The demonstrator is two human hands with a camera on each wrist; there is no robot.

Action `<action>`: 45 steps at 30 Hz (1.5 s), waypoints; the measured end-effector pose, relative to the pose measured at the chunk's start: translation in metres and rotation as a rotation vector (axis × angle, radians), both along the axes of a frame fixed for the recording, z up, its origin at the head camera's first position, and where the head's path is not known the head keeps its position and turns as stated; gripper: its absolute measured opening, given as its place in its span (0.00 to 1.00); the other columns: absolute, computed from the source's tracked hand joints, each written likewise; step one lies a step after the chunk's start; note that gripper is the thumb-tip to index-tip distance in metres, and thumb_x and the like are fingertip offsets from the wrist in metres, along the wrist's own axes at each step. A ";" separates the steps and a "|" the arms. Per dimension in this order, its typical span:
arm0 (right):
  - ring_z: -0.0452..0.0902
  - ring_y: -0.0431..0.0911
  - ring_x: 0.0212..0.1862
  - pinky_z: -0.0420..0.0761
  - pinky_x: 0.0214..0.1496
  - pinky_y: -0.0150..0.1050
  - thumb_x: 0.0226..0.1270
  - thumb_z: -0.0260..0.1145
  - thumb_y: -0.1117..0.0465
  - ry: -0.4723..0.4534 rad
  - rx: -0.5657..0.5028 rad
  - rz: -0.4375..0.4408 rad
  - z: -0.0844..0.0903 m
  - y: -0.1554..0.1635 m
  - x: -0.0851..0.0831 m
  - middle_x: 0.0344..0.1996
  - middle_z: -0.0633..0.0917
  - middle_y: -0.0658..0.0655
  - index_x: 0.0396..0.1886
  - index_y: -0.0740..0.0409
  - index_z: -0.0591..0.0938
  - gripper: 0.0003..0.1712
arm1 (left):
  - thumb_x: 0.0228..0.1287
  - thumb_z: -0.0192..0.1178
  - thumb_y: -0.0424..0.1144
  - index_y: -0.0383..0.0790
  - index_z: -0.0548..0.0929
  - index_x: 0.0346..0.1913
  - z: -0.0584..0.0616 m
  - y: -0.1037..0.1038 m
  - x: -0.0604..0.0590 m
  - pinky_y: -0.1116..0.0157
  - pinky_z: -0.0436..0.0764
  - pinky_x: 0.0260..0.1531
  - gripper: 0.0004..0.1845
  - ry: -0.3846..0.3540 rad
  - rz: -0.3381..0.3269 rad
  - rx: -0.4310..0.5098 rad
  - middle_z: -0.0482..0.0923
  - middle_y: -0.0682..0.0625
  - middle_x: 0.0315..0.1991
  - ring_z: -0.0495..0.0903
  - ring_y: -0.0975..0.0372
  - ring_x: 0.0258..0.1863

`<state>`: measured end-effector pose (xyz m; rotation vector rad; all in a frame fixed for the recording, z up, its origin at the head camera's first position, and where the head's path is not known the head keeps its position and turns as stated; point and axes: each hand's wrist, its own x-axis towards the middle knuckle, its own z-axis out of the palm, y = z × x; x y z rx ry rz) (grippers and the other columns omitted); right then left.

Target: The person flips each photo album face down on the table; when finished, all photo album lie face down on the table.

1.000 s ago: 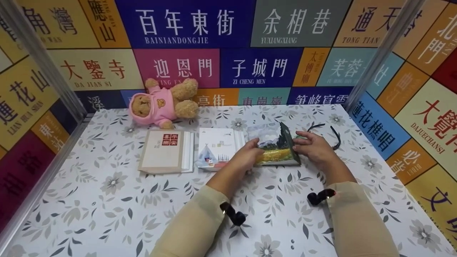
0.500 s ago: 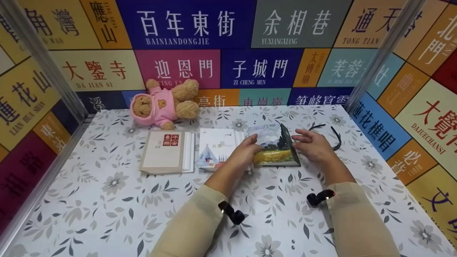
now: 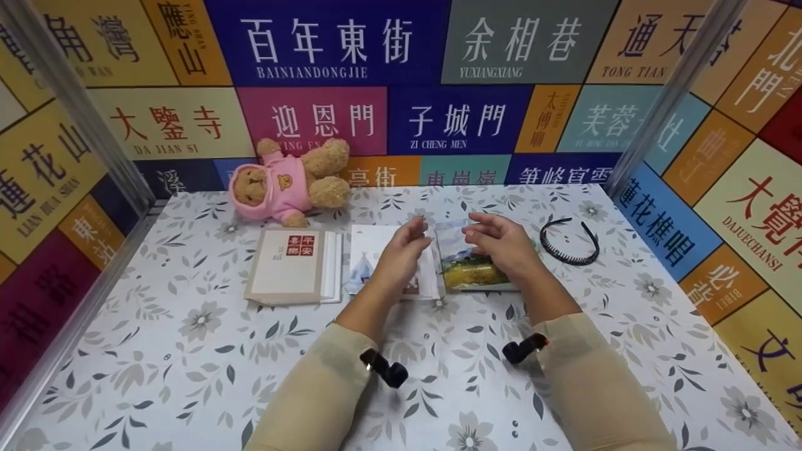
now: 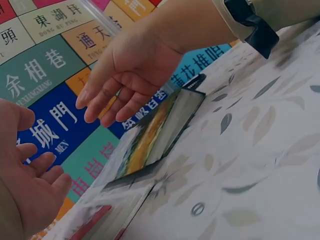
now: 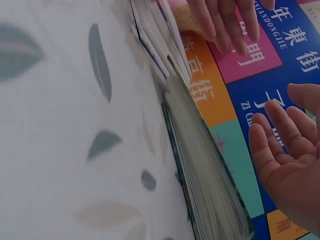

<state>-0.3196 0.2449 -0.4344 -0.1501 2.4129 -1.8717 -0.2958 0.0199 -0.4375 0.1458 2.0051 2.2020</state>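
Note:
A book with a painted landscape cover [image 3: 471,274] lies flat on the floral table, its page edges showing in the right wrist view [image 5: 210,195]. My left hand [image 3: 406,248] hovers open just left of it, over a white illustrated book [image 3: 371,250]. My right hand [image 3: 499,243] hovers open above the landscape book, fingers relaxed and pointing left. The palms face each other and neither hand holds anything. In the left wrist view my right hand [image 4: 125,70] hangs clear above the landscape book [image 4: 155,135], with my left hand [image 4: 30,190] at the lower left.
A beige book with a red seal [image 3: 291,264] lies left of the white one. A teddy bear in a pink hoodie [image 3: 285,181] lies at the back left. A black headband [image 3: 570,245] lies to the right. Sign-covered walls enclose the table [image 3: 188,351].
Both hands have let go of the landscape book, which went from tilted up to lying flat. The hands rose and shifted left, uncovering the headband.

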 end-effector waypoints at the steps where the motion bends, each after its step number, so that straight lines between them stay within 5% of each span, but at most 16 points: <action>1: 0.81 0.49 0.57 0.82 0.59 0.49 0.68 0.66 0.49 0.001 -0.005 0.002 0.000 -0.006 -0.001 0.56 0.83 0.56 0.67 0.45 0.75 0.28 | 0.72 0.54 0.40 0.45 0.63 0.75 0.000 -0.004 0.000 0.58 0.63 0.74 0.30 0.007 0.004 0.011 0.66 0.48 0.73 0.62 0.57 0.75; 15: 0.81 0.48 0.54 0.83 0.56 0.43 0.65 0.69 0.49 0.002 -0.027 0.018 0.007 -0.077 -0.011 0.51 0.82 0.54 0.60 0.40 0.80 0.23 | 0.74 0.52 0.39 0.43 0.66 0.72 0.010 -0.078 -0.005 0.53 0.67 0.71 0.26 0.088 0.129 0.010 0.72 0.45 0.69 0.68 0.54 0.70; 23: 0.81 0.47 0.53 0.84 0.55 0.42 0.65 0.69 0.48 -0.032 -0.033 0.000 -0.001 -0.095 -0.021 0.51 0.82 0.52 0.58 0.37 0.80 0.21 | 0.74 0.52 0.40 0.43 0.66 0.72 0.007 -0.118 -0.011 0.54 0.67 0.71 0.26 0.063 0.204 -0.034 0.71 0.46 0.69 0.68 0.56 0.70; 30: 0.79 0.44 0.57 0.82 0.58 0.42 0.65 0.69 0.49 -0.062 0.002 0.007 -0.020 -0.095 -0.024 0.53 0.83 0.47 0.59 0.37 0.79 0.22 | 0.72 0.53 0.38 0.46 0.65 0.73 -0.006 -0.118 -0.016 0.55 0.67 0.71 0.28 -0.041 0.202 -0.113 0.65 0.47 0.73 0.65 0.55 0.73; 40: 0.74 0.45 0.66 0.76 0.67 0.47 0.65 0.69 0.53 -0.124 0.096 0.073 -0.027 -0.092 -0.022 0.63 0.78 0.43 0.67 0.43 0.74 0.30 | 0.66 0.55 0.31 0.47 0.57 0.77 -0.020 -0.114 -0.017 0.54 0.57 0.76 0.37 -0.090 0.113 -0.324 0.55 0.46 0.78 0.55 0.51 0.78; 45: 0.72 0.46 0.68 0.73 0.70 0.46 0.65 0.70 0.53 -0.111 0.153 0.115 -0.025 -0.092 -0.020 0.64 0.78 0.46 0.68 0.46 0.74 0.31 | 0.63 0.53 0.26 0.47 0.55 0.78 -0.028 -0.110 -0.017 0.55 0.54 0.77 0.41 -0.134 0.104 -0.290 0.55 0.46 0.78 0.54 0.53 0.78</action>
